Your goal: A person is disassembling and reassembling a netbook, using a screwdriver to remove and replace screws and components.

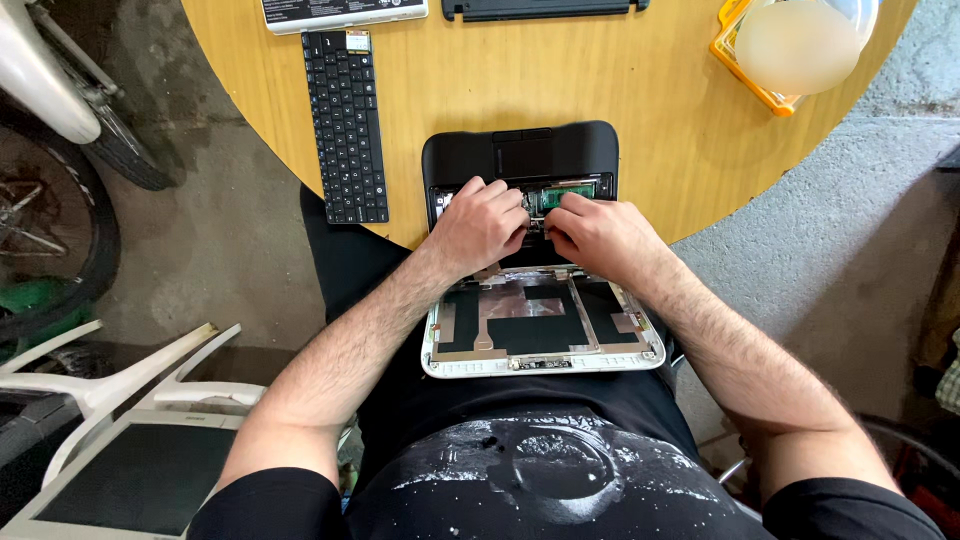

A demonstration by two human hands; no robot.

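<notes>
Round yellow wooden worktop (pixel 450 90) carries an opened black plastic laptop base (pixel 520 155); both hands, left hand (pixel 480 225) and right hand (pixel 598 235), pinch with curled fingers at its exposed green circuit board (pixel 566 190). Board looks thin, stiff and fragile, best held by its edges

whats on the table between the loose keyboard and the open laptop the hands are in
Nothing: in the head view, only bare wood of the table lies between the keyboard and the laptop.
</notes>
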